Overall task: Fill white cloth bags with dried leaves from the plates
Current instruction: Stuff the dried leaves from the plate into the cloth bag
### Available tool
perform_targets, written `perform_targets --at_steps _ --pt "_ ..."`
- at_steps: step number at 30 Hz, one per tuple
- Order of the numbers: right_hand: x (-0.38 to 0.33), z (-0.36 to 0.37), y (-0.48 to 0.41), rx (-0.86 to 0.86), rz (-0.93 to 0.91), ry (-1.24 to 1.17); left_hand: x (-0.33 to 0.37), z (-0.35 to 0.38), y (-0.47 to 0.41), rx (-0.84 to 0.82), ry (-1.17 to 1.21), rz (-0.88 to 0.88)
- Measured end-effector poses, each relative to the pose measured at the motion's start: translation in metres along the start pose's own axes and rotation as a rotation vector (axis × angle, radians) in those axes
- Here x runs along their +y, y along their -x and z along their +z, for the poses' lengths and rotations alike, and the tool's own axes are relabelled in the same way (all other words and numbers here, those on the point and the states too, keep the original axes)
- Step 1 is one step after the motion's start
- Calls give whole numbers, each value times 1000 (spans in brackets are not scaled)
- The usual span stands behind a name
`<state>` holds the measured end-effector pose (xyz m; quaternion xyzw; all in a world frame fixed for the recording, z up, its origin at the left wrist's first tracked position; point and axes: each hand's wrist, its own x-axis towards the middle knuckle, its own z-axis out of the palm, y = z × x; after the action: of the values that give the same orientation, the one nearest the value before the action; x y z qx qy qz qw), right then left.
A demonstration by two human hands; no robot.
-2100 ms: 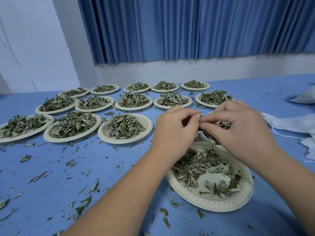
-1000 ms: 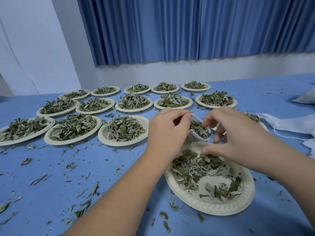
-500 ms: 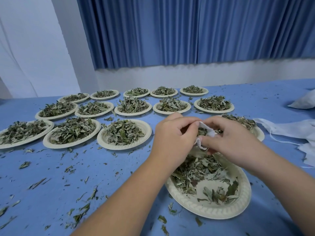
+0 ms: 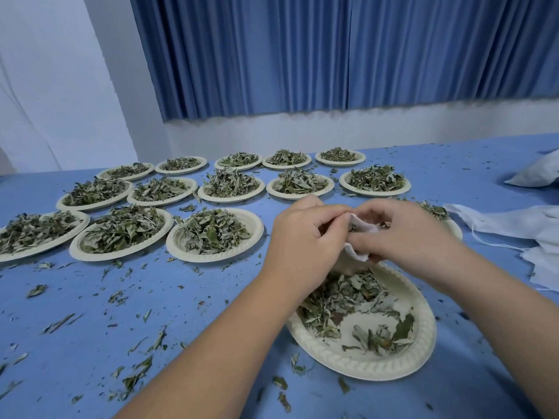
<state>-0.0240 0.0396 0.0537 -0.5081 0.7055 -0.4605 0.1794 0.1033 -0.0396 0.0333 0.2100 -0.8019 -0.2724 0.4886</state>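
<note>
Blue table [image 4: 90, 313]: over a dozen full plates [image 4: 211, 257], heaped and untouched, so most of the job looks left. Spare bags [image 4: 514, 222] lie at right. Near plate [image 4: 363, 370] is about half bare. White cloth bag [image 4: 360, 252] sits above its far rim, between the hands. Left hand [image 4: 302, 246] pinches one mouth edge; right hand [image 4: 414, 237] curls on the other. Leaf bits show at the mouth.

The table [image 4: 90, 297] is plain blue, and the pleated curtain [image 4: 302, 55] a deeper blue. The plate [image 4: 363, 370] is cream with a braided-looking rim, the leaves [image 4: 341, 297] dull grey-green, the cloth bag [image 4: 360, 228] white.
</note>
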Motion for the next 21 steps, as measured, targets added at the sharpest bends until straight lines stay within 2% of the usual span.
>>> perform_targets --at_steps 2,4,9,15,21 --pt "0 -10 3 -105 40 -176 -2 -3 -1 32 36 -49" --pt "0 -13 3 -122 52 -207 -2 -5 -2 38 69 -91" --pt "-1 3 0 40 12 45 3 -1 0 17 57 -47" --pt "3 13 -8 177 3 204 9 5 2 -30 39 16" --pt "0 -9 2 29 52 101 -1 -4 -1 52 17 -10"
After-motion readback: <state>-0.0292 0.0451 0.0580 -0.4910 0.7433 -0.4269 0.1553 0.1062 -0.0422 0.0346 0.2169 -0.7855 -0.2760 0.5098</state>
